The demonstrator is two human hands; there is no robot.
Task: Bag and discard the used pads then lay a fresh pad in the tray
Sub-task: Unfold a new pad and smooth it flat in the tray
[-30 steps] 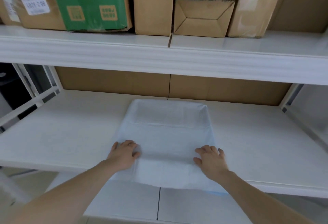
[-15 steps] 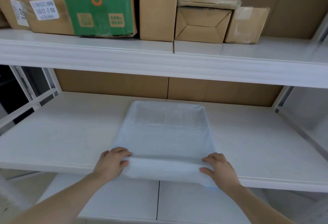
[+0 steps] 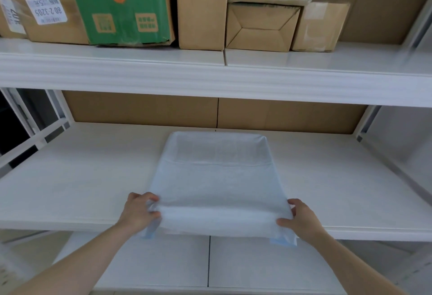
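A pale white-blue pad (image 3: pixel 217 182) is draped over a tray on the middle shelf, hiding the tray; only its raised outline shows at the far end. The pad's near edge hangs over the shelf front, with blue backing showing at both lower corners. My left hand (image 3: pixel 140 210) grips the pad's near left corner, fingers curled round the bunched edge. My right hand (image 3: pixel 301 218) holds the near right corner, thumb on top and fingers along the side.
The white middle shelf (image 3: pixel 81 177) extends wide on both sides of the pad. Above, the upper shelf (image 3: pixel 210 77) carries a green box (image 3: pixel 119 4) and several brown cardboard boxes (image 3: pixel 201 9). A lower shelf (image 3: pixel 210 262) lies below my arms.
Both hands slid from the pad's top toward me to its near corners and took hold of them. The near edge now folds down over the shelf front.
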